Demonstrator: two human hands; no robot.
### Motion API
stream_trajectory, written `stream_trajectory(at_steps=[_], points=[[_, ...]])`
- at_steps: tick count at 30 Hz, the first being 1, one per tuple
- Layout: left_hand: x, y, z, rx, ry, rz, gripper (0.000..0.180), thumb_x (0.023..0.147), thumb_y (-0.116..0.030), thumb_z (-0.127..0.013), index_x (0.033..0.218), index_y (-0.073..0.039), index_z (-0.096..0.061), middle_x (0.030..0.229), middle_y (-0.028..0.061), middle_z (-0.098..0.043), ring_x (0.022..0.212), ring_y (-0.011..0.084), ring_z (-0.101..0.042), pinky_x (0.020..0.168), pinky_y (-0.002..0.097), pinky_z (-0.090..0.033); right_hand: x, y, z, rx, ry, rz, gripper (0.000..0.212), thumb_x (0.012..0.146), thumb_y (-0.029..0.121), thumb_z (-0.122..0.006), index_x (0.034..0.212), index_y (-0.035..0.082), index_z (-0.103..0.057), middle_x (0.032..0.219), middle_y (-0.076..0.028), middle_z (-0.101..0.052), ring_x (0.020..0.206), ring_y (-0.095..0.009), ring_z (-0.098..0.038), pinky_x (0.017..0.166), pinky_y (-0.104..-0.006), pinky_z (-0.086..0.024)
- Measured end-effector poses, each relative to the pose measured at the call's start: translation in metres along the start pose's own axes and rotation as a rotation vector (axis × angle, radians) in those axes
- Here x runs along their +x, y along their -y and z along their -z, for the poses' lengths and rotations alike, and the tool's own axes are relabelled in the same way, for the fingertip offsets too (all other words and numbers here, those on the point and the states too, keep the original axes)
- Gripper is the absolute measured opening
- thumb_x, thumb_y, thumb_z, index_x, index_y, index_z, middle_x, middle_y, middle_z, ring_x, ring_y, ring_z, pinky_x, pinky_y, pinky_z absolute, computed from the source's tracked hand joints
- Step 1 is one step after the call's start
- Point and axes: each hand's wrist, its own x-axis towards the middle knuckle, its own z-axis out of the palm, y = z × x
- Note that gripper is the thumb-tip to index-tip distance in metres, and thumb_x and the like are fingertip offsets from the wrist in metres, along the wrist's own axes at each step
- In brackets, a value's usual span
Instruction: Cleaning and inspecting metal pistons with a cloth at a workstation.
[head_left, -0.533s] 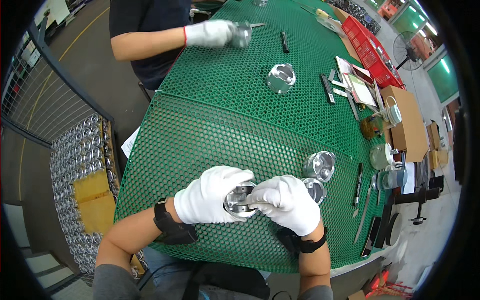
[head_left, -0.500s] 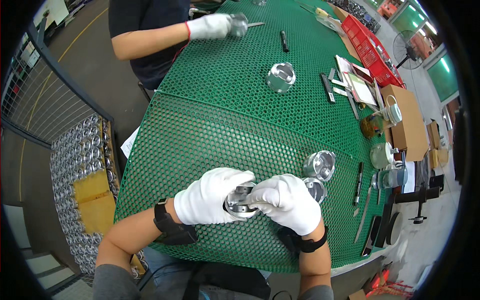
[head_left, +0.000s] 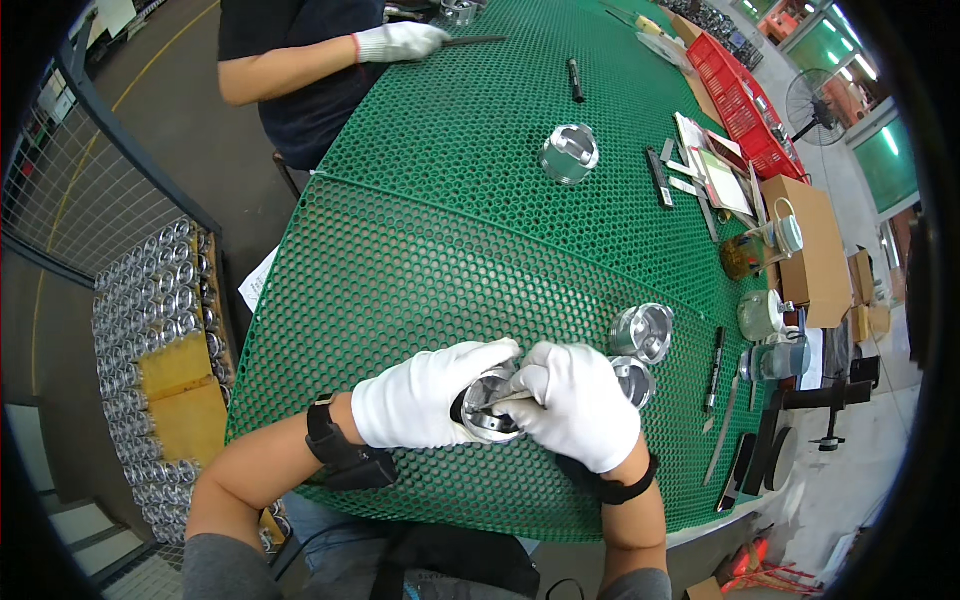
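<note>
My left hand [head_left: 420, 396], in a white glove, wraps around a shiny metal piston [head_left: 490, 425] and holds it just above the green mat. The piston's hollow end faces up toward me. My right hand [head_left: 580, 405], also gloved in white, is closed in a pinch at the piston's inner edge. A thin greyish thing shows between its fingertips, too small to make out. Two more pistons stand by my right hand: one [head_left: 642, 333] just beyond it, the other [head_left: 633, 381] partly hidden behind it.
Green honeycomb matting [head_left: 420, 270] covers the table. Another piston [head_left: 569, 154] and a black marker [head_left: 575, 80] lie farther off. Across the corner, a co-worker's gloved hand [head_left: 400, 42] holds a dark file-like tool. Jars [head_left: 765, 312], flat tools and a red crate [head_left: 735, 100] line the right side.
The piston in my left hand has turned, showing more of its hollow inside. My right fingers have shifted along its rim. The co-worker's hand has moved left.
</note>
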Motion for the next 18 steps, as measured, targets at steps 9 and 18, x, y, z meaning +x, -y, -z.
stream_trajectory(at_steps=[9,18], points=[[0.0,-0.004,-0.005,0.033,0.004,0.058,0.084,0.072,-0.026,-0.091,0.139,0.005,-0.051,0.117,0.0216,-0.069,0.1,0.0376,-0.073,0.083,0.0413,-0.061,-0.022,0.018,-0.032,-0.022,-0.285,-0.206,0.026,0.076,0.021,-0.084,0.085,0.012,-0.061,0.08,-0.005,-0.057,0.068,-0.029,-0.06,0.06,-0.0431,-0.047],[-0.001,-0.003,-0.006,0.066,-0.053,0.022,0.081,0.072,-0.03,-0.092,0.136,0.003,-0.054,0.118,0.0206,-0.069,0.099,0.0372,-0.073,0.083,0.0412,-0.061,-0.023,0.011,-0.034,-0.008,-0.299,-0.16,0.027,0.078,0.02,-0.082,0.089,0.011,-0.059,0.083,-0.006,-0.057,0.066,-0.027,-0.061,0.056,-0.0405,-0.049]])
